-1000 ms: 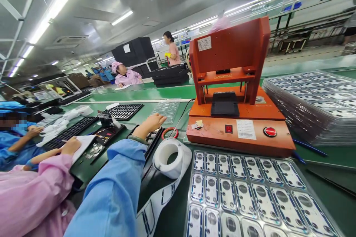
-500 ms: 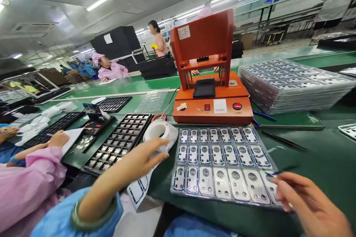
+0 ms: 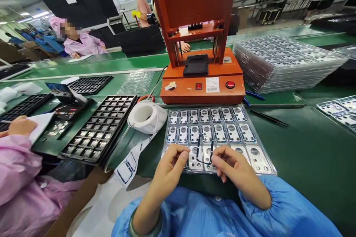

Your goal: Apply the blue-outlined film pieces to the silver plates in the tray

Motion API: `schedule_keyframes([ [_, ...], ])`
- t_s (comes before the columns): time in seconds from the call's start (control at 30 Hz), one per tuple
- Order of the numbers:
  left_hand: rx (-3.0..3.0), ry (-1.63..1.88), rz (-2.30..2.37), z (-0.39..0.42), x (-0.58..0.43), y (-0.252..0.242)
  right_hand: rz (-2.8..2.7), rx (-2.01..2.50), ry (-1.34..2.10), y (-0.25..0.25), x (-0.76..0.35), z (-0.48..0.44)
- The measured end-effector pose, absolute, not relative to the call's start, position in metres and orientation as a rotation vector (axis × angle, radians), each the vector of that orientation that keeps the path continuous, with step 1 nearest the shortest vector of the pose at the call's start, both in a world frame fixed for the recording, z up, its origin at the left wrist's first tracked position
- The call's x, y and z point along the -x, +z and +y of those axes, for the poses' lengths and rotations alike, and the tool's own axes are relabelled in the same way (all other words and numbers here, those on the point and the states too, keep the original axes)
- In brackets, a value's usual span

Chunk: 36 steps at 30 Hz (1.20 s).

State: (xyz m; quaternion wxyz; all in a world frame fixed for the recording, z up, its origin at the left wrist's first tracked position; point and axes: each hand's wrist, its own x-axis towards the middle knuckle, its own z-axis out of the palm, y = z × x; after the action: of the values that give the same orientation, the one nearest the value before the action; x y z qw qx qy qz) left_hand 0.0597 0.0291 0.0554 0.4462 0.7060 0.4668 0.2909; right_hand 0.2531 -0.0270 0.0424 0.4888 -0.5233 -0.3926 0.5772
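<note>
My right hand (image 3: 233, 164) pinches one side of a thin black adhesive frame (image 3: 198, 153), U-shaped as far as I can see. It is held above a clear tray (image 3: 269, 159) of silver metal plates in rows, several edged in blue. My left hand (image 3: 171, 168) is at the left of the frame, thumb and forefinger together; whether anything is between them I cannot make out. Both hands hide part of the tray's front row. Left of the tray stands a white roll of backing tape (image 3: 147, 117), its strip (image 3: 128, 166) with dark-outlined frame shapes hanging toward the front edge.
An orange press (image 3: 180, 92) stands behind the tray. Stacked clear trays (image 3: 283, 76) are at the back right, with dark tweezers (image 3: 269, 118) in front. A black compartment tray (image 3: 101, 129) lies left. A co-worker's pink sleeve (image 3: 16, 163) is at far left.
My left hand has come from beside the roll to over the tray. My right hand has moved left from the tray's right edge, bringing the black frame between my hands. The view has shifted.
</note>
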Motion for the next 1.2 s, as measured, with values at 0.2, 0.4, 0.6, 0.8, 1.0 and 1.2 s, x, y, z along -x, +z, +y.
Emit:
schedule_keyframes([
  [0.2,-1.589,0.660,1.094,0.029,-0.061,0.047,-0.970,1.297,1.472,0.043,-0.246,-0.025],
  [0.4,-1.482,0.672,0.938,0.030,-0.052,0.046,-1.037,1.308,1.532,0.042,-0.239,-0.025],
  [0.6,-1.537,0.686,0.960,0.033,-0.044,0.048,-1.101,1.327,1.522,0.042,-0.234,-0.020],
  [0.8,-1.748,0.681,1.039,0.034,-0.047,0.043,-1.248,1.441,1.347,0.045,-0.235,-0.019],
  [1.0,-1.963,0.637,1.060,0.035,-0.049,0.031,-1.456,1.600,1.075,0.039,-0.235,-0.018],
  [1.2,-2.016,0.556,1.046,0.035,-0.051,0.025,-1.606,1.685,0.949,0.034,-0.232,-0.019],
])
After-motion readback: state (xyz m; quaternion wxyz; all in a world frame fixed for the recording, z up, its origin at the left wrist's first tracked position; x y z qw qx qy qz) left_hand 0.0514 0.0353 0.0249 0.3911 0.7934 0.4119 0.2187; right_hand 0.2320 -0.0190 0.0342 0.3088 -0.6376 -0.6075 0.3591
